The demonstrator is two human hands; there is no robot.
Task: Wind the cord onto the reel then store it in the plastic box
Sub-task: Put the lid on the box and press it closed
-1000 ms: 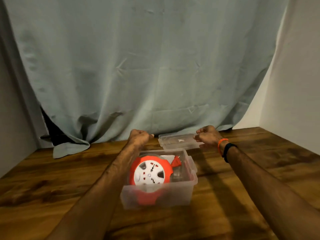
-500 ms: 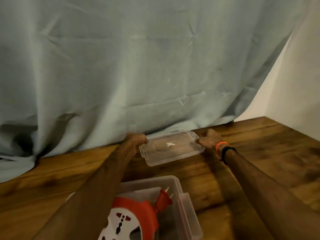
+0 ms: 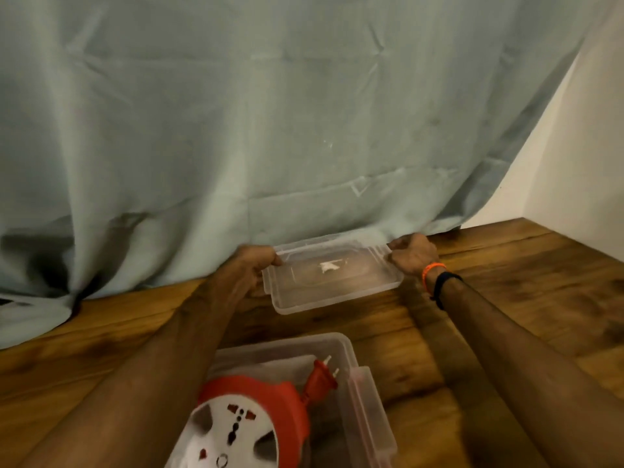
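Observation:
The red and white cord reel (image 3: 250,423) sits in the clear plastic box (image 3: 368,400) at the bottom of the view, its red plug (image 3: 319,374) sticking up at the right. Beyond the box lies the clear lid (image 3: 334,282), tilted with its far edge raised off the table. My left hand (image 3: 253,265) grips the lid's left end and my right hand (image 3: 410,253) grips its right end. My left forearm hides part of the box's left side.
A pale green curtain (image 3: 270,130) hangs right behind the lid and rests on the wooden table (image 3: 523,282). A white wall (image 3: 580,163) closes off the right side.
My left hand has reached the lid's left end and closed on it. Both hands now hold the lid, which has tipped up slightly. The camera has moved closer and lower.

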